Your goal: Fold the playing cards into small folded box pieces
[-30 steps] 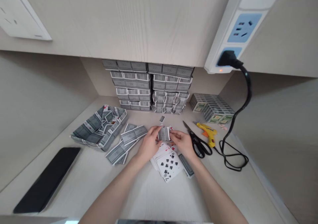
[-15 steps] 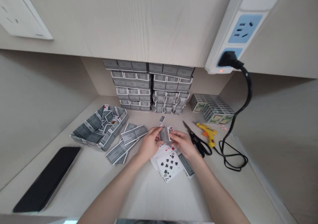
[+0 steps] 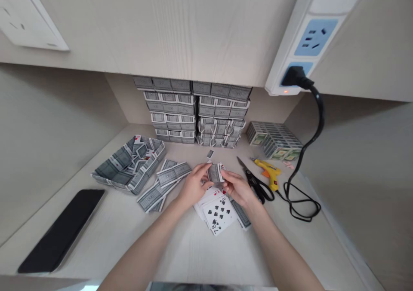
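Observation:
Between my two hands is a small folded playing card [image 3: 214, 173], its grey patterned back facing me. My left hand [image 3: 195, 182] pinches its left side with thumb and fingers. On its right side, where a white edge and a bit of red show, the fingers of my right hand [image 3: 237, 185] are closed on it. Below lie loose face-up playing cards [image 3: 220, 215], an eight of spades on top. A grey-backed strip of cards [image 3: 241, 214] lies partly under my right wrist. Several joined card strips [image 3: 158, 193] overlap to the left of my left hand.
A tray made of cards [image 3: 146, 173] holds folded pieces at left, near a black phone [image 3: 61, 231]. Stacked card boxes [image 3: 172, 108] stand at the back. Black-handled scissors [image 3: 260, 188], a yellow glue gun [image 3: 271, 173] with its cord [image 3: 303, 218], and a patterned block [image 3: 274, 138] are at right.
The folded card has turned slightly in my fingers, and its right flap now sits closer against the grey back. My right hand has shifted a little. The surroundings stay the same.

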`<state>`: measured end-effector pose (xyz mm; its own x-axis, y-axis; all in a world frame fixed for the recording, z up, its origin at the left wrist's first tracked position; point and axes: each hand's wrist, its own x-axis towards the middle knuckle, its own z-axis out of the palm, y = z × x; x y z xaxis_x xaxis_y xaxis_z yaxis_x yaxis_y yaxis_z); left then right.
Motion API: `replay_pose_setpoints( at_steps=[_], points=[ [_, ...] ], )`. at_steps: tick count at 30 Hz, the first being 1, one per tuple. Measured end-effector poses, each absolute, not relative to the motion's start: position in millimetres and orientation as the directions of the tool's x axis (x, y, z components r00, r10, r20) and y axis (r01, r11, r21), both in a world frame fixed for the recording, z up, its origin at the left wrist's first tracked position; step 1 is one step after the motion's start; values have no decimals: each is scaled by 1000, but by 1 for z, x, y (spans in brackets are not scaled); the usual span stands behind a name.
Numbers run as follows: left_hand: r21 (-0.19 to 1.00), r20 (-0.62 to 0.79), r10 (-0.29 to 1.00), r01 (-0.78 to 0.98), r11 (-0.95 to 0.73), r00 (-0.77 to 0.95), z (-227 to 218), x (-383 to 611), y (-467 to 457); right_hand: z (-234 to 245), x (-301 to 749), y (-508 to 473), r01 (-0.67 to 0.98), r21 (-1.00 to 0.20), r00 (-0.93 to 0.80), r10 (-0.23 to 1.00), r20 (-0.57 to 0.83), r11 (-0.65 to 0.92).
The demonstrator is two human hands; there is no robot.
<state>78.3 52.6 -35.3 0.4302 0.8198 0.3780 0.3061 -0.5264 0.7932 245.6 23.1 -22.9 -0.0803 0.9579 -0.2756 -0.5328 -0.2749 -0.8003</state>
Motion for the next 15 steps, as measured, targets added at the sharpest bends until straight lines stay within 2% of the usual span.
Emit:
replay_pose_setpoints(
  at_steps=[8, 12, 15],
  points=[
    [759, 387, 819, 357, -544, 425, -34, 79, 51, -22, 238, 20, -357, -919, 59, 978, -199, -166],
    [738, 384, 812, 382, -556, 439, -34, 79, 49, -28, 235, 22, -165, -985, 202, 976, -84, -51],
    [734, 397, 815, 387, -558, 422, -32, 80, 49, -29, 233, 21, -74, -997, 224, 975, -8, 8]
  ],
)
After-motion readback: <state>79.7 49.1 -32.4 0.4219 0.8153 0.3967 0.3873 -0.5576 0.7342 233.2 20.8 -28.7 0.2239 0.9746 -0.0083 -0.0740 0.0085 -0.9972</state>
